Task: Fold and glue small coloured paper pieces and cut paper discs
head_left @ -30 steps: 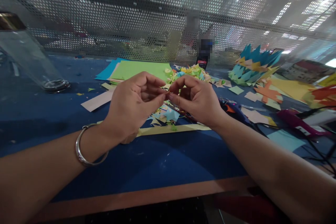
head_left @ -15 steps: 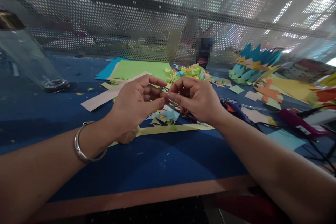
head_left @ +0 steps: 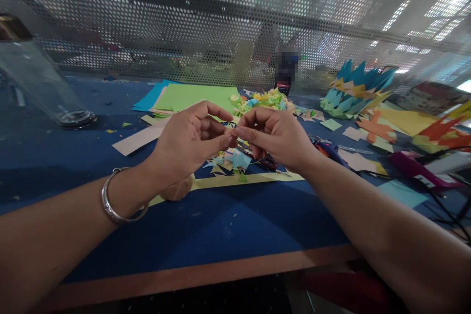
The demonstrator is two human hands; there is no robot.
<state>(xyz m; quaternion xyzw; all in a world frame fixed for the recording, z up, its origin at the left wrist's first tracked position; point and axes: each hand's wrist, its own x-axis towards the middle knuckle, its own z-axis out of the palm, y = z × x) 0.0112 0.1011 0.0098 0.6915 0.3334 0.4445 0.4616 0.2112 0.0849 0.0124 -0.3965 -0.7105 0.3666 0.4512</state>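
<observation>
My left hand (head_left: 195, 135) and my right hand (head_left: 274, 135) meet fingertip to fingertip above the blue table. Thumb and fingers of each are pinched together; whatever lies between them is too small or too hidden to make out. Beneath the hands are small cut paper scraps (head_left: 240, 159) in blue, yellow and green. Just behind them rises a heap of little folded paper pieces (head_left: 270, 99). A pale yellow paper strip (head_left: 243, 181) lies in front, and a round brownish disc (head_left: 177, 190) sits below my left wrist.
A glass bottle (head_left: 47, 78) leans at the left. Green paper sheets (head_left: 200, 95) and a pale strip (head_left: 138, 141) lie behind my left hand. At the right are a spiky paper crown (head_left: 355, 91), orange paper (head_left: 377, 127), a purple-and-white tool (head_left: 423, 171) and black cables.
Both hands stay in nearly the same spot. Their fingertips have shifted slightly and press closer together; the left wrist has moved a little to the left.
</observation>
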